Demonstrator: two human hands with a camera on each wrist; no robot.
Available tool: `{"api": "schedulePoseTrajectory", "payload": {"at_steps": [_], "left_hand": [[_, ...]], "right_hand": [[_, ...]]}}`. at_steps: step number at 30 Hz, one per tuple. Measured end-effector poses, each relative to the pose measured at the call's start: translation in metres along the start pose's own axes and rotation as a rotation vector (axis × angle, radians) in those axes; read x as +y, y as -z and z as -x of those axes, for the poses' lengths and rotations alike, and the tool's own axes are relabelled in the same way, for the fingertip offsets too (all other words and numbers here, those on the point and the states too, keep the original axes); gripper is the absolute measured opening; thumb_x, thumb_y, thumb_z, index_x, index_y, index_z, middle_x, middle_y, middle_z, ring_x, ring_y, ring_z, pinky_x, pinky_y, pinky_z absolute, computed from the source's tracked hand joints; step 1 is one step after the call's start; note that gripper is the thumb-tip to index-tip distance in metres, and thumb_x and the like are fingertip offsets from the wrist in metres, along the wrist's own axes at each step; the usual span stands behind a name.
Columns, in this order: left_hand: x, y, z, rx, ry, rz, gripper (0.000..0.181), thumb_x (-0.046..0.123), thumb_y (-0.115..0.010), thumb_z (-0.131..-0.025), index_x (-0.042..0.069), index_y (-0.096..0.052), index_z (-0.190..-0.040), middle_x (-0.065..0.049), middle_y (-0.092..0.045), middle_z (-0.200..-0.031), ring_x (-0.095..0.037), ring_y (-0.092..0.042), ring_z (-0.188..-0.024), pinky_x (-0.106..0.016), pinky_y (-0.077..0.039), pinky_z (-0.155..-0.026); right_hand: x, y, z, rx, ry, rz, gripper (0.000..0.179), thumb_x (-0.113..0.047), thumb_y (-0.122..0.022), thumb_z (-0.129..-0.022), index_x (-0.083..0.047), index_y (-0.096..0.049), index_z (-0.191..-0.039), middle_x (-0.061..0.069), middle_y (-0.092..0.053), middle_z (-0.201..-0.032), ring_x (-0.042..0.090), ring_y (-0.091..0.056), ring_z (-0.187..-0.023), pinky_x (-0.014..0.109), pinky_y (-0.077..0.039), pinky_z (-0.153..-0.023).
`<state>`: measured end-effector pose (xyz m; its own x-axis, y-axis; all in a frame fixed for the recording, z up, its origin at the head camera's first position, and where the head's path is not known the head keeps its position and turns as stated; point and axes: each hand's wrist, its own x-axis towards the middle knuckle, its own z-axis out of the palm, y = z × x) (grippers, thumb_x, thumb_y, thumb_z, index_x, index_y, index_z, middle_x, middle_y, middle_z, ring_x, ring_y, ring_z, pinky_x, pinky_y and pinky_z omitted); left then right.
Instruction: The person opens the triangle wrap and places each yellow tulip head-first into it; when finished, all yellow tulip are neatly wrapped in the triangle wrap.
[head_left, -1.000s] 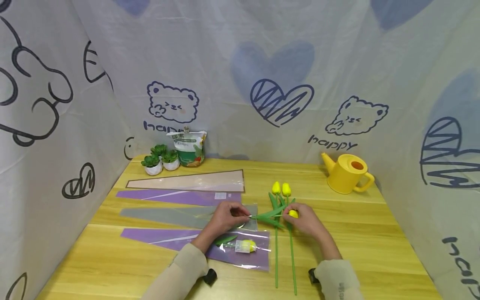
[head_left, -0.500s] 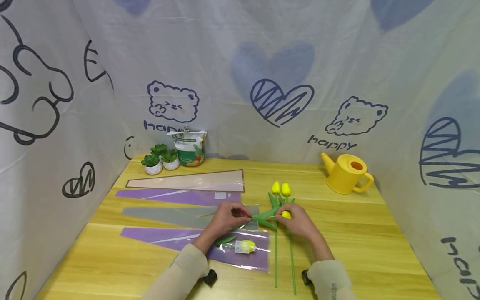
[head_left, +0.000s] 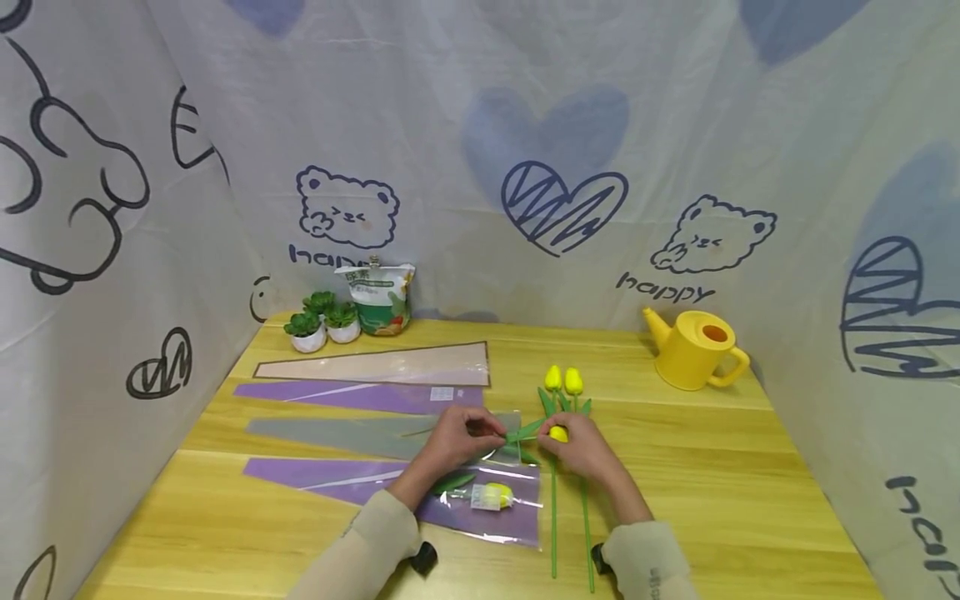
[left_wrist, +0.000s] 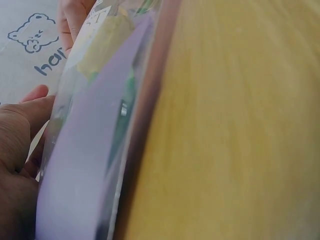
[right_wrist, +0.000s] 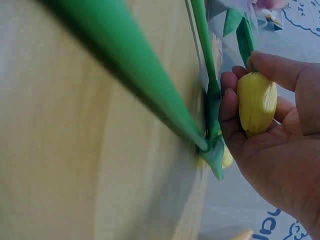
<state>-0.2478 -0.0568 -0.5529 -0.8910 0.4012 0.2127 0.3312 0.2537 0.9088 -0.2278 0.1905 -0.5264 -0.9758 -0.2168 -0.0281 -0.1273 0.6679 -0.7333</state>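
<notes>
My left hand (head_left: 459, 437) pinches the wide end of a greyish clear flower sleeve (head_left: 322, 435) lying on the table. From the right, my right hand (head_left: 579, 452) pinches a yellow artificial tulip (right_wrist: 257, 102) by the stem just under its bloom, which sits against the palm. Its green leaves (head_left: 525, 432) overlap the sleeve's mouth, and a thin stem line shows farther along inside. Beneath the left wrist lies a purple sleeve (head_left: 322, 479) with a yellow tulip (head_left: 498, 496) in it. Two more tulips (head_left: 552, 379) lie lengthwise under the right hand.
Behind the hands lie another purple sleeve (head_left: 390, 398) and a pinkish, dark-edged sleeve (head_left: 390, 364). Small potted succulents (head_left: 306, 325) and a clipped green-and-white bag (head_left: 382, 304) stand at the back left. A yellow watering can (head_left: 690, 350) is at the back right.
My right hand has moved left with the tulip, and its leaves have come up to and over the grey sleeve's mouth. The left hand keeps its place.
</notes>
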Motion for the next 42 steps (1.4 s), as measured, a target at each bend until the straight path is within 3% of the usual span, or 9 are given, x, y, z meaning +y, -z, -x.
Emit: {"api": "schedulePoseTrajectory", "payload": {"at_steps": [7,18,25,33,42], "left_hand": [[0.001,-0.001,0.001,0.001,0.007,-0.001,0.01,0.006,-0.085,-0.084,0.01,-0.081,-0.092,-0.005,-0.077,-0.087,-0.004,-0.067,-0.073,-0.023,-0.057,-0.07],[0.004,-0.003,-0.001,-0.007,-0.008,0.014,0.009,0.007,-0.085,-0.085,0.009,-0.081,-0.093,-0.008,-0.078,-0.091,-0.004,-0.069,-0.076,-0.023,-0.058,-0.072],[0.003,-0.003,-0.002,-0.001,-0.011,0.015,0.009,0.006,-0.085,-0.085,0.01,-0.081,-0.092,-0.008,-0.078,-0.09,-0.004,-0.068,-0.075,-0.022,-0.057,-0.071],[0.0,-0.004,-0.002,0.001,0.011,0.008,0.009,0.007,-0.085,-0.084,0.011,-0.081,-0.091,-0.005,-0.078,-0.089,-0.005,-0.068,-0.074,-0.022,-0.057,-0.071],[0.0,-0.004,-0.002,-0.001,0.002,-0.011,0.01,0.007,-0.085,-0.085,0.006,-0.081,-0.093,-0.005,-0.078,-0.089,-0.004,-0.067,-0.074,-0.023,-0.057,-0.07]], "right_hand": [[-0.005,-0.004,-0.001,0.002,-0.003,0.007,0.005,-0.015,-0.073,-0.097,-0.015,-0.073,-0.092,0.005,-0.073,-0.109,0.024,-0.064,-0.111,0.047,-0.049,-0.1],[-0.006,-0.007,-0.003,-0.018,0.013,0.002,0.006,-0.016,-0.073,-0.098,-0.016,-0.072,-0.091,0.003,-0.074,-0.108,0.026,-0.064,-0.114,0.052,-0.049,-0.102],[-0.005,-0.005,-0.001,-0.013,0.025,-0.033,0.008,-0.016,-0.077,-0.094,-0.013,-0.073,-0.101,0.003,-0.072,-0.11,0.028,-0.064,-0.117,0.054,-0.048,-0.105],[0.001,0.008,0.007,0.017,0.018,-0.088,0.028,-0.012,-0.078,-0.093,-0.008,-0.072,-0.12,0.008,-0.07,-0.122,0.03,-0.064,-0.117,0.048,-0.053,-0.101],[0.016,0.024,0.014,0.029,-0.058,-0.136,0.025,-0.006,-0.076,-0.093,-0.006,-0.072,-0.118,0.007,-0.071,-0.111,0.021,-0.064,-0.101,0.032,-0.055,-0.088]]}}
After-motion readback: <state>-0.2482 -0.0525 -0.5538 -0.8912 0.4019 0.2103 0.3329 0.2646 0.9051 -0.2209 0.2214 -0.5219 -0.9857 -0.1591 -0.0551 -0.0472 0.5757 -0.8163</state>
